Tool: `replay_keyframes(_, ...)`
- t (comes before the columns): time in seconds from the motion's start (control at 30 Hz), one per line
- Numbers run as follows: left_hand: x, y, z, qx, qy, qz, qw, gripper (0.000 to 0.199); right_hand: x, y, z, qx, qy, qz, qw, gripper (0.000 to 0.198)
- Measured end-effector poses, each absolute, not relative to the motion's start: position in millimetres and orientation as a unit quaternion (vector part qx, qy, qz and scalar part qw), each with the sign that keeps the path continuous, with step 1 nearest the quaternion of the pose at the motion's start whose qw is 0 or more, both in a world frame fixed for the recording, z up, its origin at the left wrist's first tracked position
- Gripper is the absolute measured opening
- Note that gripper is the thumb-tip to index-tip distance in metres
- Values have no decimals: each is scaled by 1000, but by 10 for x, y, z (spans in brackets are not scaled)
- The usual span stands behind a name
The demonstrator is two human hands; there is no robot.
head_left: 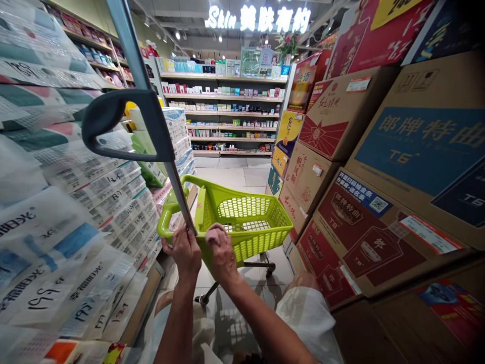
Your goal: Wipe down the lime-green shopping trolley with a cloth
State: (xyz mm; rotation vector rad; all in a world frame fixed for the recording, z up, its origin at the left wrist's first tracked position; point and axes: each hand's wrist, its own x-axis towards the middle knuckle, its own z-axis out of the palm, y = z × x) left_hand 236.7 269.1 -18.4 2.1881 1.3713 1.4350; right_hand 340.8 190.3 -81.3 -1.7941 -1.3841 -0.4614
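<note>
A lime-green shopping trolley basket [257, 247] with lattice walls stands on its wheels in front of my knees. From its near left corner a grey metal pole [132, 45] slants up, carrying a dark loop handle [125, 126]. My left hand [186, 258] has its fingers closed round the pole's lower end, beside the basket rim. Just to the right, my right hand [224, 255] is closed on a crumpled pinkish cloth [215, 233], against the near side of the basket. Some fingertips are hidden by the hands themselves.
Wrapped paper packs [71, 263] are stacked close on the left. Tall stacks of cardboard drink cartons [417, 131] line the right. Down the tiled aisle [250, 177] stands a shelf unit [223, 96] of small packaged goods, under a lit sign [257, 19].
</note>
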Motion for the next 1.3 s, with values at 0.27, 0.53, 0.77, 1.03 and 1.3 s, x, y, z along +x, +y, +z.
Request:
replay_keyframes(0.27,2416,2608,-142,727,459,495,123,40,3281,1835,-1150,-643,-574,-297,411,32)
replay_keyframes(0.53,2488,2626,-145,732,448,493,146,40,3277,1938,-1283,-768,-435,-287,371,34)
replay_keyframes(0.77,2501,2425,4,710,434,544,108,48,3533,1883,-1310,-807,-411,-252,341,39)
replay_keyframes(1.03,2867,2521,-113,872,302,383,38,37,3829,1879,-1365,-778,-450,-268,347,39)
replay_keyframes(1.3,2960,2716,-169,909,321,263,-41,39,4159,1786,-1560,-804,-370,-286,368,41)
